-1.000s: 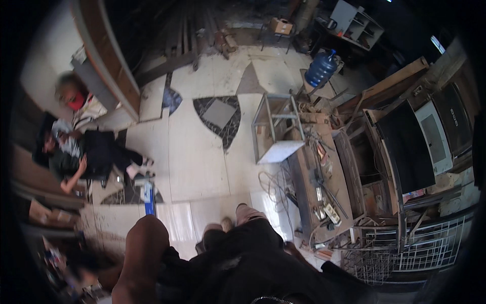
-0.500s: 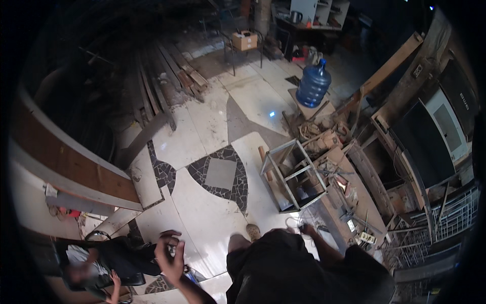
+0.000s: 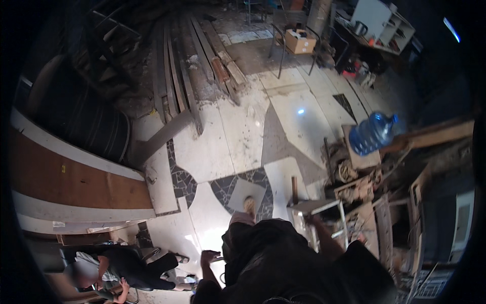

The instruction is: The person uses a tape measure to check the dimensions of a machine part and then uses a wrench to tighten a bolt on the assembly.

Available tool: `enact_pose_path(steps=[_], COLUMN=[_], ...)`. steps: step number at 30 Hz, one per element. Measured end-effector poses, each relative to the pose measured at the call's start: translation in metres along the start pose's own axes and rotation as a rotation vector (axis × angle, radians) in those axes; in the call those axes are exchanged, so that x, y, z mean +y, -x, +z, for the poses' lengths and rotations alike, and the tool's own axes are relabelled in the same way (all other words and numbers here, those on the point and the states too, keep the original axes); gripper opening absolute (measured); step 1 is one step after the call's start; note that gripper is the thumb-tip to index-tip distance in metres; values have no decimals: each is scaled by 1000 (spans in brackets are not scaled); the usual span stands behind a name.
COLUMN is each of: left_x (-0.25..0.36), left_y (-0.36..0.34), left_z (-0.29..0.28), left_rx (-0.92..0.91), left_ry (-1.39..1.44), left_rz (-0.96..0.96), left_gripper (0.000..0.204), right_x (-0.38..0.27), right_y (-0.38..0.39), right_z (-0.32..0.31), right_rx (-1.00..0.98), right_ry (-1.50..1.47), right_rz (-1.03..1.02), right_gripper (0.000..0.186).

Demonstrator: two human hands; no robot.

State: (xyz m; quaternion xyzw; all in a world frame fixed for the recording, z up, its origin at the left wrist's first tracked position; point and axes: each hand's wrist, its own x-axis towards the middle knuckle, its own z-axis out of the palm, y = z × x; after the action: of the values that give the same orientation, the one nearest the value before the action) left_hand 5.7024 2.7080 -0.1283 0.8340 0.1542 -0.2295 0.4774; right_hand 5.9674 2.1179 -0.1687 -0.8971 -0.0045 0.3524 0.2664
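My left hand (image 3: 208, 256) hangs beside my left leg, fingers loosely stretched and holding nothing that I can see. Out on the right, my right hand (image 3: 313, 220) is beside a pale metal frame (image 3: 328, 205) shaped like an open box. Its fingers are dark and small, so whether they touch the frame or hold something cannot be made out. My dark clothing covers the lower middle. One shod foot (image 3: 249, 204) stands forward on a grey square set in dark mosaic tile (image 3: 223, 189).
A seated person (image 3: 126, 263) is at the lower left, near a large brown-and-white panel (image 3: 86, 182). Long timber pieces (image 3: 174, 76) lie ahead. A blue water jug (image 3: 373, 133) stands on the right, beyond scattered wood scraps (image 3: 357, 187). A chair holds a cardboard box (image 3: 299, 42).
I have stepped forward and the view has turned. The jug, chair and timber now appear farther right. My left hand has dropped from its raised position, and the metal frame is closer beside me.
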Motion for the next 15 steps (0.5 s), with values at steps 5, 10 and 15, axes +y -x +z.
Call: enact_pose_path(steps=[5, 10, 15], left_x=[149, 298, 452], left_y=[-227, -468, -653], left_z=[-137, -219, -208], left_rx=[-223, 57, 250], left_ry=[-562, -199, 361], left_rz=[-8, 15, 417], left_gripper=[45, 36, 29], right_x=[-48, -68, -111], right_y=[11, -68, -230], right_z=[14, -43, -193], right_rx=[1, 1, 33], right_ry=[-410, -439, -325], right_rz=[345, 577, 409], right_gripper=[47, 35, 29])
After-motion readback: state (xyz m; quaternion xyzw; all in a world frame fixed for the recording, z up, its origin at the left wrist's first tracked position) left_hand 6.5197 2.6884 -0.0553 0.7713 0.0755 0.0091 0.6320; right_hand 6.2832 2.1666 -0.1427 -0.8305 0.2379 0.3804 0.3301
